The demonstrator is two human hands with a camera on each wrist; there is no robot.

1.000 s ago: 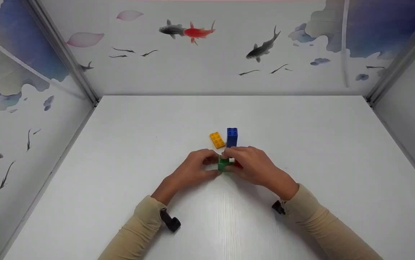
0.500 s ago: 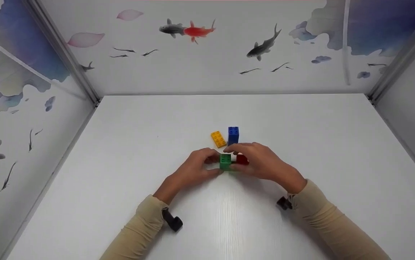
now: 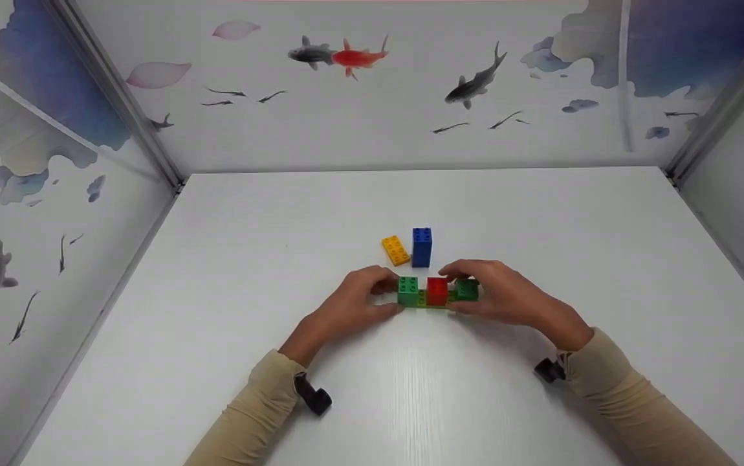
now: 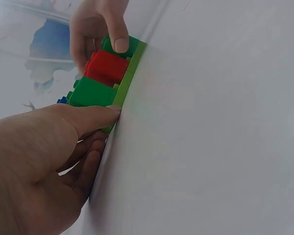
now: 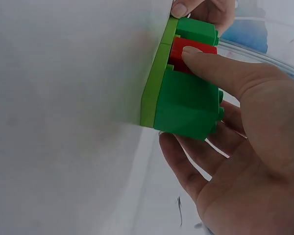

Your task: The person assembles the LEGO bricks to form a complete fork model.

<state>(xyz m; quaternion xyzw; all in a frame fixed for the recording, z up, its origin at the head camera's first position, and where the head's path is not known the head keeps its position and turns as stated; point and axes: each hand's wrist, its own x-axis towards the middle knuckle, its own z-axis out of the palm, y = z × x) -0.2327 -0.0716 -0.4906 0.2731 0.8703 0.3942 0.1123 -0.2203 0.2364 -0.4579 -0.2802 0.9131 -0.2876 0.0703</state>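
1. The tabletop (image 3: 346, 213) spreads wide on both sides of the red block (image 3: 437, 292); its far edge lies well beyond that block, along the back wall (image 3: 372, 136).
2. It's white and shiny; painted fish decorate the wall beyond the red block.
3. The red block sits on a light-green base (image 5: 154, 90), between 2 green blocks (image 3: 407, 292).
4. Beyond the red block stand an upright blue block (image 3: 421, 249) and, left of it, a flat yellow brick (image 3: 395, 251).
5. Left of the red block, the left hand (image 3: 356, 301) pinches the base's end between thumb and fingers.
6. The right hand (image 3: 514, 294) curves loosely around the red block's right side, thumb and fingers apart; I can't tell whether it grips.
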